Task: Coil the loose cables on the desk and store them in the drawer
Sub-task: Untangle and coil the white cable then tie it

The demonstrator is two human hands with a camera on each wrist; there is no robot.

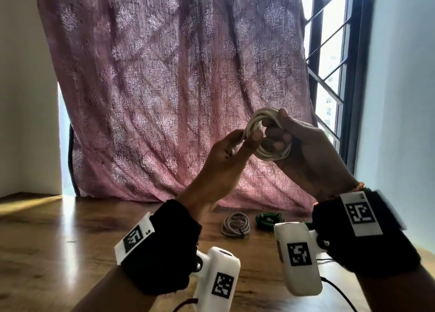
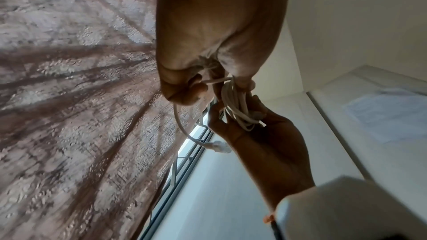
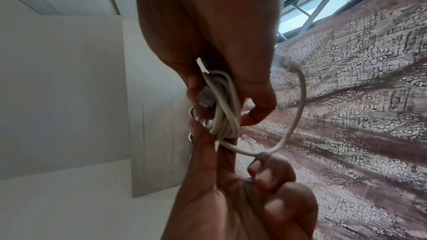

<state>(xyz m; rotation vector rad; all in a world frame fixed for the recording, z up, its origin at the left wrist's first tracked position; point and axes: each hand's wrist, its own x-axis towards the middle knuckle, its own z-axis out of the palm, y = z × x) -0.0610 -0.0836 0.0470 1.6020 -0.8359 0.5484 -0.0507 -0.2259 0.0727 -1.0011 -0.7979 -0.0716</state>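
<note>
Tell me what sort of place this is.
Probably a room in a home, at a window desk: a patterned pink curtain hangs over a barred window behind a polished wooden desk, between plain painted walls.

wooden desk (image 1: 70, 241): left half open to a passing hand. grey coil (image 1: 235, 224) and green coil (image 1: 268, 220) lie right of centre; curtain (image 1: 164, 88) closes the far edge.

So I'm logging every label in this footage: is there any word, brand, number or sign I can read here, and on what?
None can be read.
The square black-and-white markers on the left wristband, the right wristband and the two white wrist camera housings are coded patterns, not text.
The white cable held in the left hand and right hand shows no print.
</note>
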